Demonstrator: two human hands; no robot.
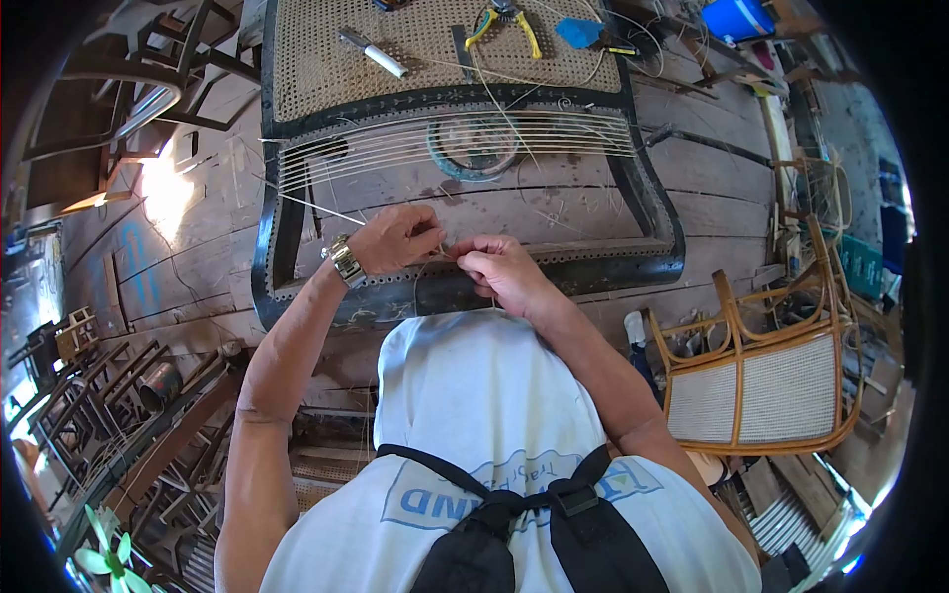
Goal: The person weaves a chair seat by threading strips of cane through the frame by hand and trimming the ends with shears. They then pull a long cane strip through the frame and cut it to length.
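My left hand [395, 240], with a metal watch at the wrist, is closed in a pinch over the near part of a dark wooden chair frame [265, 252]. A pale cane strand [321, 209] runs from the frame's left rail to this hand. Close beside it, my right hand [506, 272] pinches with thumb and forefinger; a thin bit of strand shows between the two hands. Small holes line the frame's rails. Several parallel cane strands [386, 148] stretch across the far part of the opening. Exact fingertip contact is partly hidden.
Beyond lies a woven cane panel [326, 64], bearing a white-handled tool [384, 60], yellow-handled pliers [535, 42] and a blue object [578, 33]. A round dish-like object [473, 170] shows under the strands. A rattan chair [736, 381] stands right; wooden chair frames [89, 415] crowd the left.
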